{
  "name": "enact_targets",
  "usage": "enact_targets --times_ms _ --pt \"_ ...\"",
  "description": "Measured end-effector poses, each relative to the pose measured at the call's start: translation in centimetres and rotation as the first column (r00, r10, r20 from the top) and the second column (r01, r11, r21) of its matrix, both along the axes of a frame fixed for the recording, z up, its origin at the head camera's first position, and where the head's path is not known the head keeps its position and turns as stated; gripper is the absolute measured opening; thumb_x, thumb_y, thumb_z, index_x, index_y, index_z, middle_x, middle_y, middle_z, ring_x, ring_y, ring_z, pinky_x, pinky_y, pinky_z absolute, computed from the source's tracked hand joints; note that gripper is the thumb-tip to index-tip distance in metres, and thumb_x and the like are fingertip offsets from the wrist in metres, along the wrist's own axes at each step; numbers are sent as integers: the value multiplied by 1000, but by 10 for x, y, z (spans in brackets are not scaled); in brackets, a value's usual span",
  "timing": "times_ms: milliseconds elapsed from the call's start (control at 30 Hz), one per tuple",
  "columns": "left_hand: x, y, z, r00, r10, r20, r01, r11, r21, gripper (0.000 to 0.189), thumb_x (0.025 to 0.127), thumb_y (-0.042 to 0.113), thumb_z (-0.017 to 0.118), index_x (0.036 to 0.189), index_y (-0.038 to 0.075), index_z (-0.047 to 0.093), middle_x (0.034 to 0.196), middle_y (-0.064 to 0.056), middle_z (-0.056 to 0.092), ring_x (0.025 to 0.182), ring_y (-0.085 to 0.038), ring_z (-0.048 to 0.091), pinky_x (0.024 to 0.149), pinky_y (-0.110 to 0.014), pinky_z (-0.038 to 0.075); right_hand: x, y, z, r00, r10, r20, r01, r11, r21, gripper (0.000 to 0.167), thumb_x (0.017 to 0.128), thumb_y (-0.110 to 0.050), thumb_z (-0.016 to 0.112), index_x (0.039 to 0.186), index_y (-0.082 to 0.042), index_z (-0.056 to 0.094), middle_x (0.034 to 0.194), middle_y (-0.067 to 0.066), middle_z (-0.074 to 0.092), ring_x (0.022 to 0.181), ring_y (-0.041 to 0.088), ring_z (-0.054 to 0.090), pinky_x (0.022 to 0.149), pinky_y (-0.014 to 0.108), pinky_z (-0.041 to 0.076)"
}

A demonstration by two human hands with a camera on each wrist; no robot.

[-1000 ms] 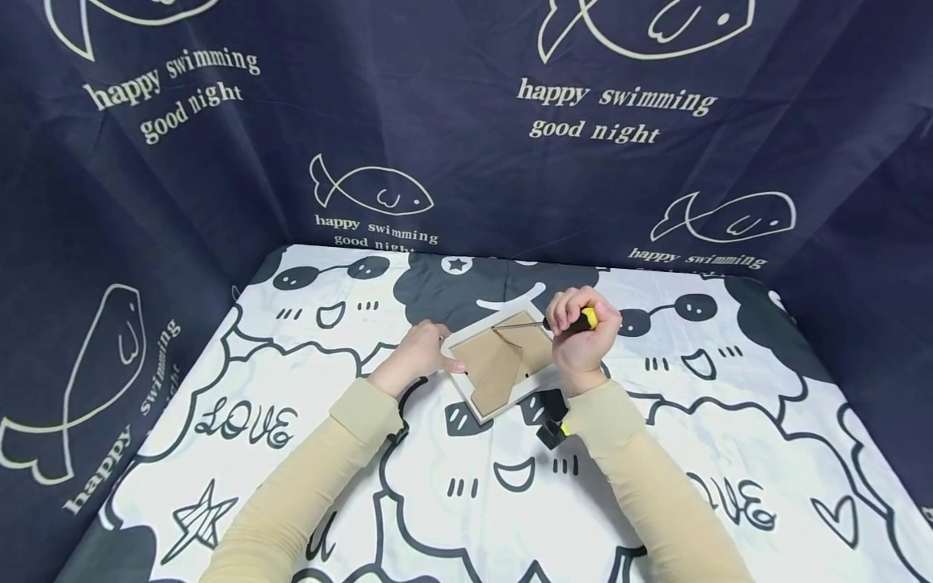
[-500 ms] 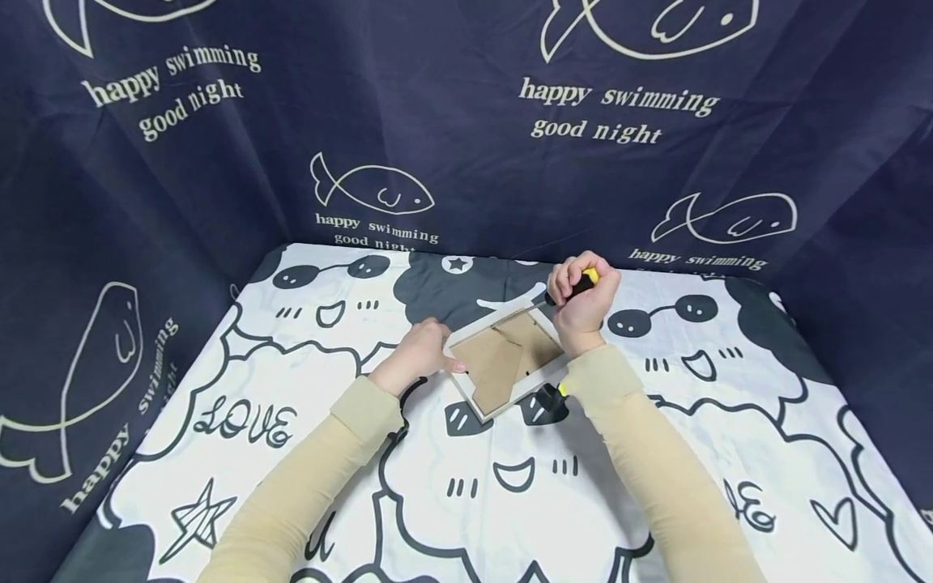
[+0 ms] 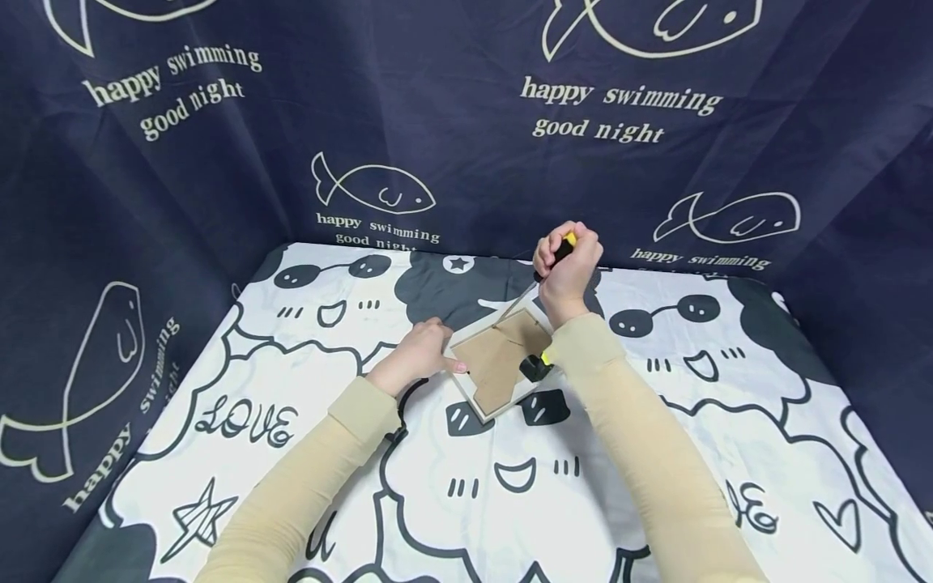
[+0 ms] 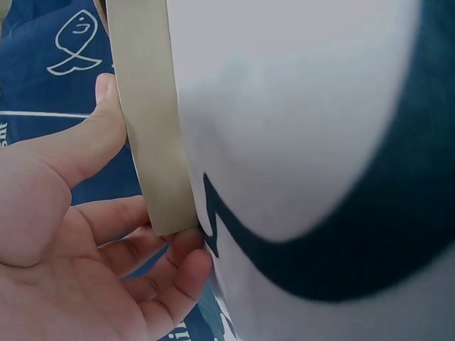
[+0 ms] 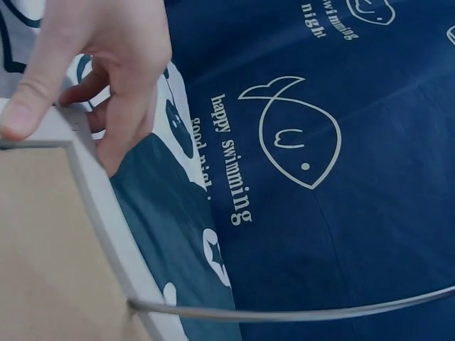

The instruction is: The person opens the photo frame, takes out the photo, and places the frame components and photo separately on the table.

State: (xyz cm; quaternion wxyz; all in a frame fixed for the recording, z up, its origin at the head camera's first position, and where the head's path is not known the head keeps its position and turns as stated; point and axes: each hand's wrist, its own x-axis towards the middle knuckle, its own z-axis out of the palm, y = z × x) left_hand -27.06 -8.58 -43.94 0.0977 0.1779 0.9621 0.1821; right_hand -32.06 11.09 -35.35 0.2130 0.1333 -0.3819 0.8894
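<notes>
A picture frame [image 3: 503, 403] with a pale border lies face down, its brown backing board [image 3: 477, 352] upward. My left hand [image 3: 421, 354] grips its left corner, thumb over the border. In the left wrist view, the fingers curl beneath the frame's side [image 4: 153, 128]. My right hand [image 3: 568, 271] is wrapped round the black and yellow handle of a screwdriver [image 3: 564, 248], above the frame's far side. The screwdriver's thin shaft [image 5: 284, 312] slants down, its tip at the border's inner edge, where it meets the board. The palm hides part of the handle.
Beneath the frame is a white cloth [image 3: 510, 518] with black cartoon drawings. A dark blue curtain [image 3: 466, 121] with fish prints stands behind and at both sides. A small black device [image 3: 535, 368] at the right wrist overlaps the frame's right part.
My right hand has risen and moved away toward the curtain, swinging the screwdriver from nearly flat to steeper, while its tip stays at the border. The left hand and picture frame have hardly moved.
</notes>
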Motion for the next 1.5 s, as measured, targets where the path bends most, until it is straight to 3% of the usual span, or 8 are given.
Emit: enact_targets --times_ms 200,467,700,867,1033,1267,1500 --pt "0 0 1 1000 -10 -7 10 1000 -9 69 74 43 77 121 -5 59 110 -16 57 106 -31 53 97 -41 42 -15 -15 10 995 -73 72 65 992 109 46 95 -16 30 51 -8 42 39 -2 38 30 7 32 29 19 24" --pt "2 2 5 1000 -21 -14 22 1000 2 68 74 41 78 120 -5 60 106 -14 57 101 -29 52 95 -39 42 -29 -34 21 981 -160 113 121 949 290 47 96 -16 32 51 -10 42 38 -1 39 30 8 32 30 19 26" --pt "2 4 5 999 -36 -39 36 999 -4 53 72 40 79 102 -1 66 88 -8 52 84 -24 49 81 -38 44 -36 -37 26 966 -183 180 105 921 375 48 98 -18 33 53 -8 45 41 1 42 30 10 36 32 19 30" --pt "1 4 4 998 -39 -57 38 999 -18 48 71 43 79 92 2 65 86 -7 52 84 -25 51 80 -39 44 -25 -40 38 962 -190 195 102 915 391 47 97 -16 32 52 -6 44 40 2 42 31 9 36 33 19 30" --pt "-2 4 4 998 -17 -63 15 999 -36 50 69 44 81 92 2 66 88 -9 56 86 -29 56 80 -40 47 -20 -41 41 964 -174 199 84 916 393 48 97 -16 31 52 -6 43 40 1 41 31 9 35 33 18 29" --pt "0 7 7 999 49 -20 -50 998 -41 55 68 43 82 96 -1 65 98 -15 59 93 -34 58 81 -43 49 -31 -31 25 976 -144 166 75 928 365 47 98 -16 29 53 -7 42 39 1 39 30 10 34 31 21 28" --pt "1 9 9 997 75 -5 -75 996 -56 56 68 44 82 96 -2 65 101 -17 60 95 -35 59 81 -44 50 -18 -23 17 987 -107 119 59 937 346 45 96 -16 29 54 -8 41 39 0 38 30 11 33 31 22 29"
